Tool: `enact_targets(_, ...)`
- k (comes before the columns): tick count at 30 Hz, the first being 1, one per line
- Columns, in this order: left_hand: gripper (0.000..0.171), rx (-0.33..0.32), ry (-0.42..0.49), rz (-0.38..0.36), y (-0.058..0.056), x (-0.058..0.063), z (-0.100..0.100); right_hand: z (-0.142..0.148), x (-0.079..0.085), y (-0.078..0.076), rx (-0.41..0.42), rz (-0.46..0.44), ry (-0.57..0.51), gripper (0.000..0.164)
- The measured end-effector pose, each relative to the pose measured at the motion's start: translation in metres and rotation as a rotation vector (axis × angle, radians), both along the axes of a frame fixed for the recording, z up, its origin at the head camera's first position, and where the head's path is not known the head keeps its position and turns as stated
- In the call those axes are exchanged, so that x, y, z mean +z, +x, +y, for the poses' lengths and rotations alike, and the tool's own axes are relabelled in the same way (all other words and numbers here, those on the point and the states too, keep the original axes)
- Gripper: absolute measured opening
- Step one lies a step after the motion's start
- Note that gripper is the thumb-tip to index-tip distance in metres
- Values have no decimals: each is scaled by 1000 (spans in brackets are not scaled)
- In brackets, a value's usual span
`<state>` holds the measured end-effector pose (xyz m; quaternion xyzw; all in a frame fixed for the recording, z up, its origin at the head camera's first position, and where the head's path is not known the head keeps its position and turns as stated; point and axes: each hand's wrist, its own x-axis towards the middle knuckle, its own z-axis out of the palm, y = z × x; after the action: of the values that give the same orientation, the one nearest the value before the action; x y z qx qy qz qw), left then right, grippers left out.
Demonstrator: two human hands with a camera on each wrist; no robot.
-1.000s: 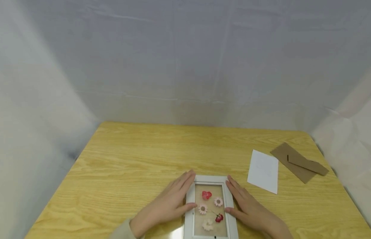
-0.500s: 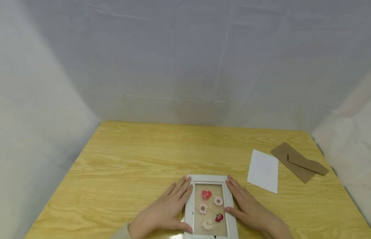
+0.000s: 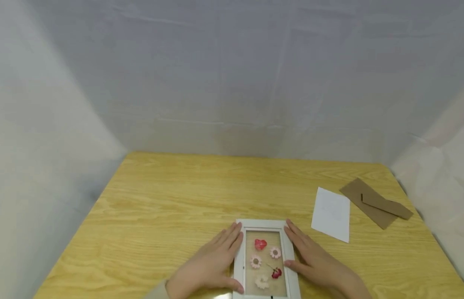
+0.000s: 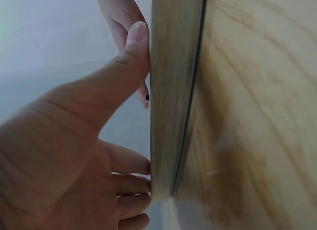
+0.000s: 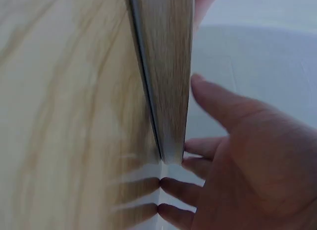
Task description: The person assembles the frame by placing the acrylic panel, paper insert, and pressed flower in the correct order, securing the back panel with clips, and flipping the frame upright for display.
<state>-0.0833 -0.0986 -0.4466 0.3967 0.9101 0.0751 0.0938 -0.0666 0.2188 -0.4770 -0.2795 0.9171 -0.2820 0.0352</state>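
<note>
A white picture frame (image 3: 261,223) lies at the near middle of the table, its sides showing wood-coloured in the left wrist view (image 4: 172,91) and right wrist view. Behind its window sit a red flower (image 3: 260,244), two pale pink daisies (image 3: 256,261), a dark red rose (image 3: 276,273) and a cream flower (image 3: 261,282). My left hand (image 3: 211,263) rests along the left border, fingers straight, thumb lower down. On the opposite border my right hand (image 3: 315,263) lies with extended fingers; in the right wrist view, two of its fingertips reach the tabletop. The frame's near end is cut off.
To the right of the frame lies a white paper sheet (image 3: 330,214). Beyond it is a brown board (image 3: 366,199) with a folded-out flap (image 3: 390,207) and a short dark strip. Pale cloth (image 3: 232,83) hangs behind the wooden table (image 3: 172,199) and at both sides.
My left hand has slid toward me along the frame's left border, its thumb now lower and its fingertips off the top corner. The right hand and the frame have stayed put.
</note>
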Motion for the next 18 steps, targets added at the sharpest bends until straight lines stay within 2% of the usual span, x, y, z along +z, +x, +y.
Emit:
enact_targets(6,126,19,-46,10,0,6,4,3,14,-5,-21,-126,-109,73)
enact_targets(10,127,34,-60,4,0,10,7,10,26,-16,-111,-110,-198,68)
enact_targets(15,127,38,-85,-7,-1,12,10,31,39,-36,-326,-109,-219,59)
enact_targets(18,127,44,-101,-7,-1,10,9,46,40,-47,-470,-111,-224,58)
